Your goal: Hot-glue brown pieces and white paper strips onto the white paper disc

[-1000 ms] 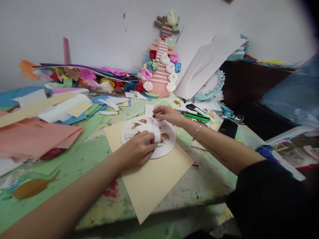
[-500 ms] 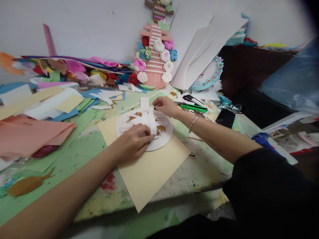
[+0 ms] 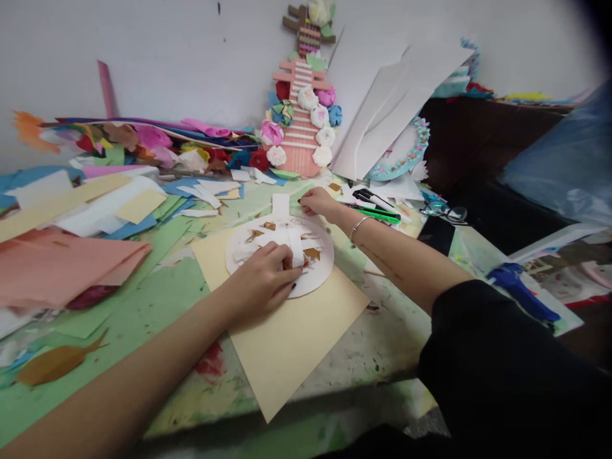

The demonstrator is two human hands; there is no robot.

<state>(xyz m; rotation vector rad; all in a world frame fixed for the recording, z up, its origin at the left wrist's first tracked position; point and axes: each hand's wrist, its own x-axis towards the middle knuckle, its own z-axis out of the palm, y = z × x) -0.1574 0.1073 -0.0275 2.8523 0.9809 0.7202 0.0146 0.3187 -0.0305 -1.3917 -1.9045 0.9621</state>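
A white paper disc [image 3: 313, 278] with white strips and brown paper pieces on it lies on a pale yellow sheet [image 3: 287, 357]. A narrow white tab [image 3: 280, 205] sticks out past its far edge. My left hand [image 3: 262, 280] rests on the disc with curled fingers, its fingertips at the near end of a raised white paper strip [image 3: 295, 245]. Just beyond the disc, to the right of the tab, my right hand [image 3: 319, 203] is low over the table with its fingers pinched together. Whatever may be between those fingertips is too small to make out.
Pens and a green cutter [image 3: 377, 215] lie right of my right hand, near glasses [image 3: 444, 211] and a dark phone [image 3: 436, 234]. A blue glue gun [image 3: 521, 292] is farther right. Coloured paper [image 3: 71, 261] covers the left side. A flowered paper instrument [image 3: 299, 127] leans on the wall.
My right hand has shifted slightly away from the disc's far edge towards the table beyond. My left hand stays on the disc. The view has tilted slightly.
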